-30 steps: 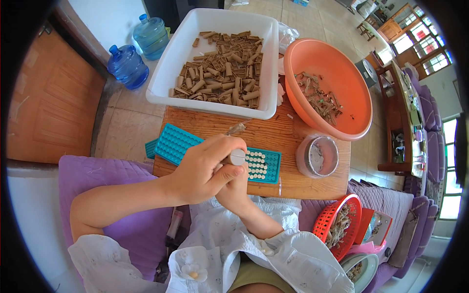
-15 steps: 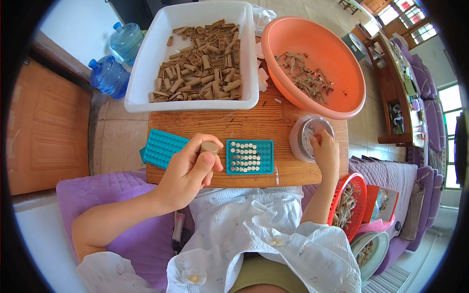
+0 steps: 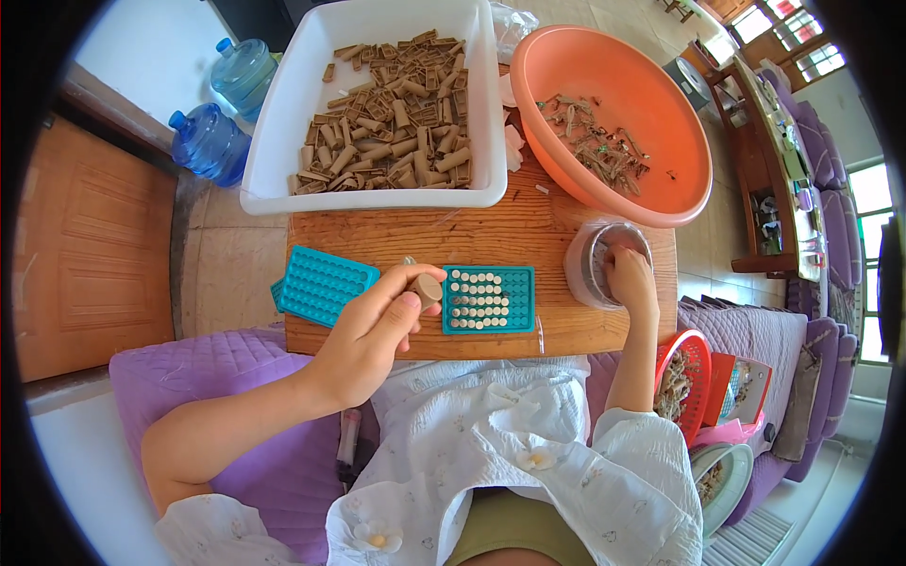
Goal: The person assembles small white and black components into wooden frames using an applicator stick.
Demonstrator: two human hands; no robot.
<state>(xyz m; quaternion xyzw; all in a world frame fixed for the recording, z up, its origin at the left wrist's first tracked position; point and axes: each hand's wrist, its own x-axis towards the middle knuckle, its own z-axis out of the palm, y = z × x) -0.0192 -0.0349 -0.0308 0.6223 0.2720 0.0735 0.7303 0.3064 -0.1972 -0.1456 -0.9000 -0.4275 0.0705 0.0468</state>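
Left hand (image 3: pixel 363 335) grips a brown tube (image 3: pixel 427 288) beside the teal tray (image 3: pixel 488 299) — right hand (image 3: pixel 630 278) dips into a small tub (image 3: pixel 580 274), fingers hidden, grip unclear.

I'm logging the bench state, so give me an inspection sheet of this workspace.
Surface: wooden board table, largely covered.
Job's things: tan cylindrical plug in left hand; teal grid tray with pale round pieces; round clear container under right hand.
Clutter: second teal grid tray; white tub of brown tubes; orange basin of scraps; red basket.
Grippers: left holds plug; right fingers reach into container.
Cables: nothing seen.
Surroundings: blue water bottles, purple cushion.
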